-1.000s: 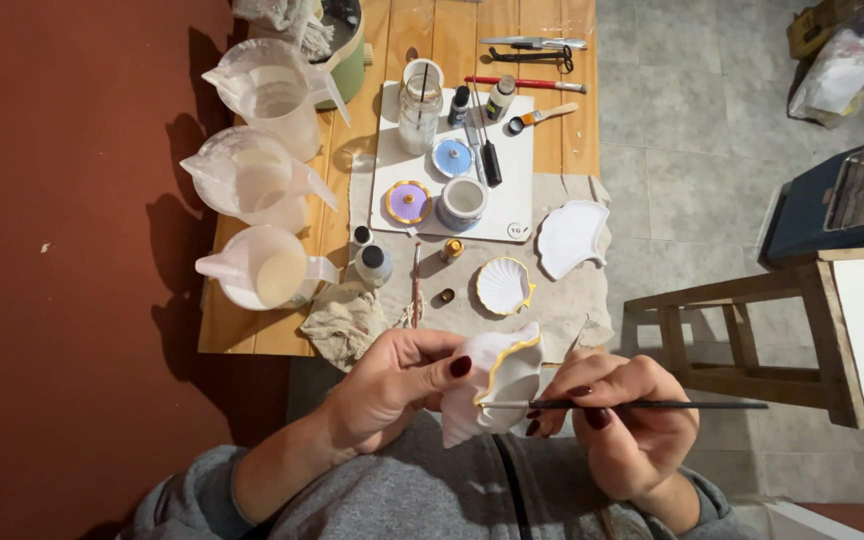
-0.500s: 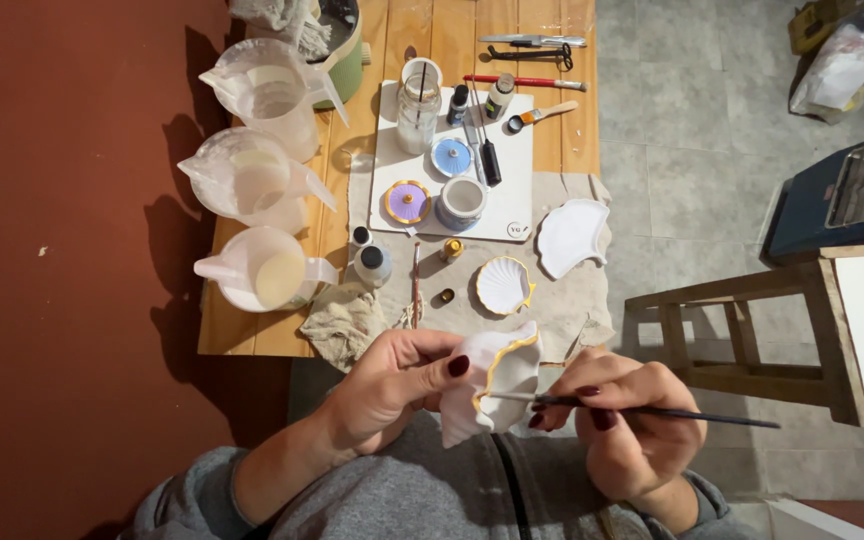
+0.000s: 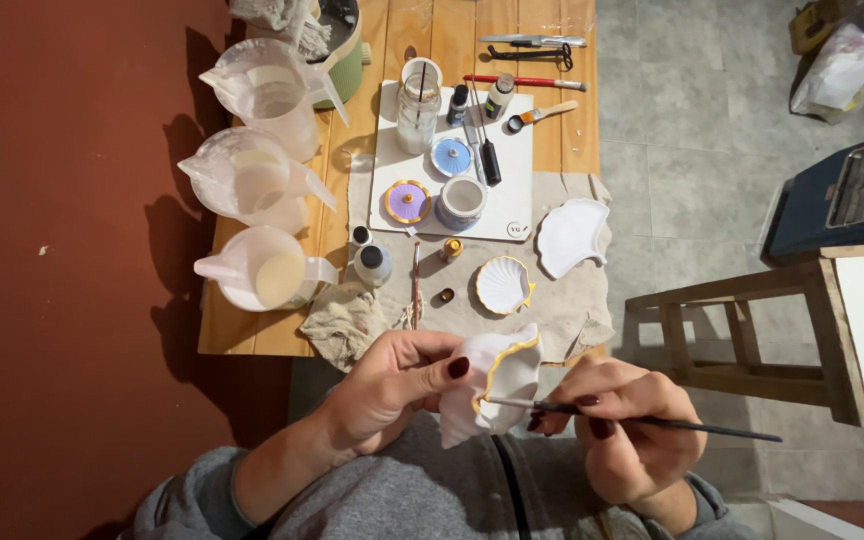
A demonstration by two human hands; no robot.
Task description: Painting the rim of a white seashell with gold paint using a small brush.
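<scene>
The left hand (image 3: 392, 385) grips a white shell dish (image 3: 487, 390); beside the dish, right hand (image 3: 632, 430) fingers pinch a brush (image 3: 642, 420)

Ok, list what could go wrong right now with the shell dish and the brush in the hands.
1. The left hand holds the white shell-shaped dish with the yellow-painted rim in the air, off the table edge; a slip could drop it.
2. The thin dark paintbrush in the right hand meets the rim, so a wobble could smear yellow onto the white surface.
3. The left thumb rests near the painted edge and might smudge it.
</scene>
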